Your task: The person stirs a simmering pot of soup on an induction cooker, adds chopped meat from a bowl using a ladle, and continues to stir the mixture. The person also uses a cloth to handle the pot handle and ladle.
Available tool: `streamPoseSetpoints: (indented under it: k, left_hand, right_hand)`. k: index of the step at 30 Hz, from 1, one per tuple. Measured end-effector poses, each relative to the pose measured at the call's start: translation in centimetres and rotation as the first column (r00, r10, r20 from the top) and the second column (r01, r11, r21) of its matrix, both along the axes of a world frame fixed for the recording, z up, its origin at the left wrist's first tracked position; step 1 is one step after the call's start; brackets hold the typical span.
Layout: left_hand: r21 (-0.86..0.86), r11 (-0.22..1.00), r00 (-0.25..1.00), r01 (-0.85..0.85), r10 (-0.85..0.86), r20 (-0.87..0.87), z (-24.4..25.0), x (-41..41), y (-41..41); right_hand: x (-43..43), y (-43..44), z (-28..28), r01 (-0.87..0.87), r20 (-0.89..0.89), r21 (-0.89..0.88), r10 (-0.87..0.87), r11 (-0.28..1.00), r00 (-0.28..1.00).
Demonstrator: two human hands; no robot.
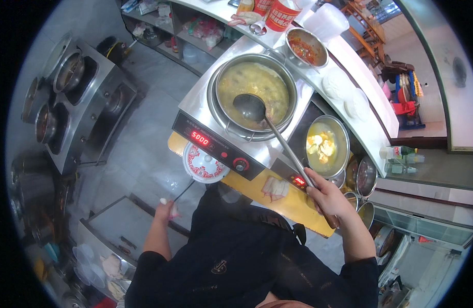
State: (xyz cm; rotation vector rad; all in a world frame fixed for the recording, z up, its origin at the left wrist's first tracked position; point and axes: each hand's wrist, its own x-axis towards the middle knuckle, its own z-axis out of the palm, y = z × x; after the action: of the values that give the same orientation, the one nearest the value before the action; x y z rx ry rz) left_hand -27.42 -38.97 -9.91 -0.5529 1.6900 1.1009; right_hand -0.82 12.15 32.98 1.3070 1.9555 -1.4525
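My right hand (329, 194) grips the long handle of a metal ladle (250, 107), whose dark bowl rests at the surface of yellowish broth in a large steel pot (292, 111). The pot stands on an induction cooker (190, 102) with a lit display. My left hand (165, 210), out to the left, is closed around a cloth and the end of a thin dark handle. That handle runs up toward a white enamel bowl or lid with a red pattern (205, 163), by the cooker's front edge; whether they are joined is unclear. A steel pot with yellow liquid and pale pieces (346, 142) stands to the right.
A steel bowl of red sauce (323, 57) and a red-printed bucket (278, 17) stand on the white counter (336, 50). A folded cloth (275, 188) lies on the yellow board (244, 184). More steel bowls (366, 177) are at right; a stove with pans (93, 77) is at left.
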Motion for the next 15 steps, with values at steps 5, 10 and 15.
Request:
streamPoseSetpoints:
  k: [5, 10, 15]
  left_hand:
    - [0.032, 0.998, 0.998, -0.055, 0.055, 0.003, 0.2, -0.1, -0.7]
    - [0.007, 0.998, 0.997, -0.066, 0.066, -0.029, 1.3, 0.0, -1.4]
    - [0.039, 0.994, 0.995, -0.1, 0.099, 0.026, 2.7, -0.1, -1.4]
  right_hand:
    - [-1.3, 2.0, -3.8, 0.097, -0.086, -0.099, -0.105, 0.99, 0.991]
    - [-1.0, 4.0, -7.4, 0.109, -0.089, -0.072, -0.115, 0.991, 0.989]
    - [-0.7, 4.4, -11.7, -0.196, -0.101, 0.473, 0.274, 0.859, 0.956]
